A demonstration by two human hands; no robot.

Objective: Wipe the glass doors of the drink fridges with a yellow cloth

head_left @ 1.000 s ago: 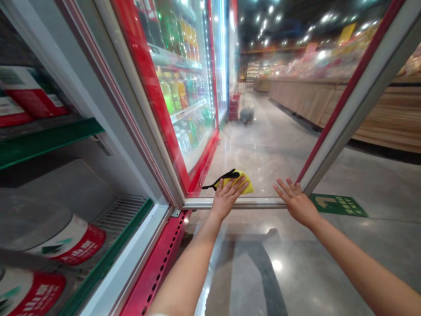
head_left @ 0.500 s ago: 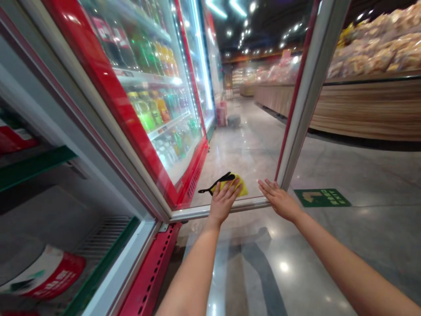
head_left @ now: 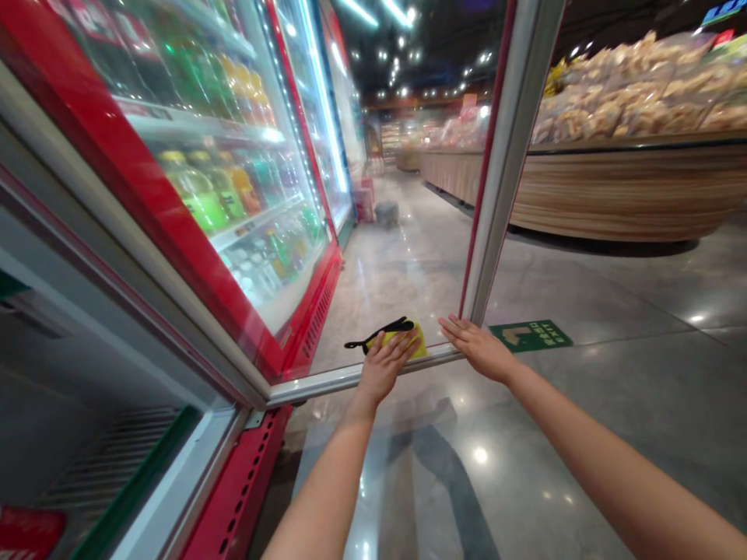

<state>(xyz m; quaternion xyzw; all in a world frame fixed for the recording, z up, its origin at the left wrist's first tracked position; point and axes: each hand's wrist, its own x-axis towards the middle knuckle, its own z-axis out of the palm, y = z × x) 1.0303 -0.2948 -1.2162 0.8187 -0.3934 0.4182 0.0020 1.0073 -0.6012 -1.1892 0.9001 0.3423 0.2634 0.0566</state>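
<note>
A glass door (head_left: pixel 402 264) with a metal frame (head_left: pixel 327 383) stands open in front of me. My left hand (head_left: pixel 385 365) lies with spread fingers on a yellow cloth (head_left: pixel 415 342) with a black edge and loop, pressing it against the glass just above the bottom rail. Further right, my right hand (head_left: pixel 479 348) rests with its fingers stretched out on the door's lower right corner, by the upright of the frame. Nothing shows under the right fingers.
Left of the door is an open fridge with a wire shelf (head_left: pixel 110 451). Behind the glass, a red cooler (head_left: pixel 315 311) holds bottles. A wood-sided display (head_left: pixel 618 190) of bagged goods stands right. A green exit sign (head_left: pixel 531 336) lies on the floor.
The view has turned to the right, so the door and coolers sit further left. My left hand and the cloth have shifted slightly left along the bottom of the glass, nearer the rail.
</note>
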